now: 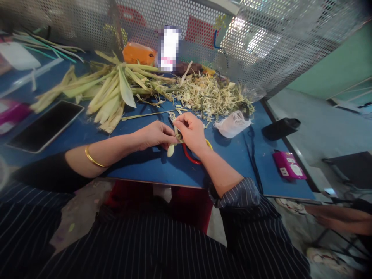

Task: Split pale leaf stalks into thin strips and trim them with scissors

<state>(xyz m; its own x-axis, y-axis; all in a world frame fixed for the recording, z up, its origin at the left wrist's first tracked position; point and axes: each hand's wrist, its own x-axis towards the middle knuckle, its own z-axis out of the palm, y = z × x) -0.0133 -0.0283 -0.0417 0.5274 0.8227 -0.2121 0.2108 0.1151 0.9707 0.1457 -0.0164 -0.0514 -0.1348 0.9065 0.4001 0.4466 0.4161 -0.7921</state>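
My left hand [157, 135] pinches a small pale strip of corn husk [171, 150], whose rounded end hangs below the fingertips. Close against it, my right hand [192, 131] is closed on the same husk piece, with frayed ends sticking up between the hands. Fingers hide part of the piece. Under my right wrist lie scissors with a red and yellow handle [192, 158], their blades hidden. A bundle of white thread [233, 124] sits just right of my right hand. Beyond my hands rests a long thin husk strip [148, 115] on the blue table [162, 170].
Long dried corn husks [116, 89] lie at the back left, beside a heap of husk scraps [209, 95]. A black phone [46, 126] lies left. At right are a purple packet [289, 165], a black cylindrical item [280, 129] and dark cord [254, 162]. Perforated metal panel [200, 31] stands behind.
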